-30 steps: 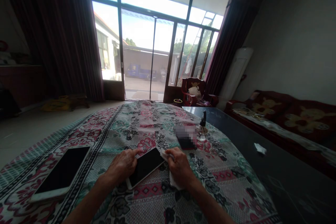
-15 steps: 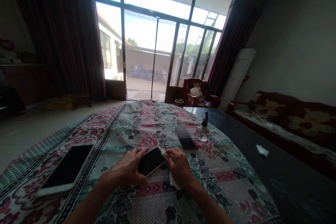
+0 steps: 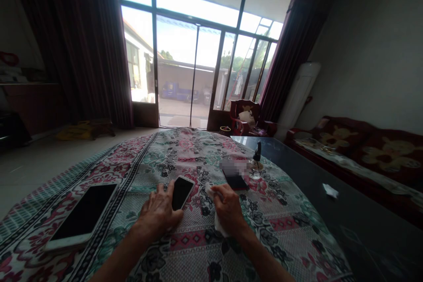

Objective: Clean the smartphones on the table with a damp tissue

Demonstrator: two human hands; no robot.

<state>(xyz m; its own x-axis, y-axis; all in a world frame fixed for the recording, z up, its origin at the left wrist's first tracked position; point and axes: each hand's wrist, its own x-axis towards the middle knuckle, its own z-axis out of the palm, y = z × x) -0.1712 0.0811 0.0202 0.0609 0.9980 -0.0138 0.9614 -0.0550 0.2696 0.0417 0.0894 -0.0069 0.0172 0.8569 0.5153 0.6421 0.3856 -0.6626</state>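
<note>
My left hand (image 3: 159,208) grips a white-edged smartphone (image 3: 183,191) by its left side, thumb at the near end and fingers along the far edge. The phone's dark screen faces up, tilted away from me to the right. Just right of it, my right hand (image 3: 228,206) is closed around a crumpled white tissue (image 3: 209,190), which pokes out at the fingertips and below the palm. Tissue and phone are apart. A larger white tablet (image 3: 82,213) with a black screen lies flat to the left of my left hand.
A patterned tablecloth (image 3: 194,261) covers the table. Beyond my right hand lie a dark flat object (image 3: 235,179), partly blurred out, and a small glass bottle (image 3: 256,171) with a black top. Another white tissue (image 3: 330,191) rests on the dark tabletop (image 3: 350,216) at right.
My left hand has shifted slightly left and turned the phone more upright, away from my right hand. The tissue no longer touches the phone's corner.
</note>
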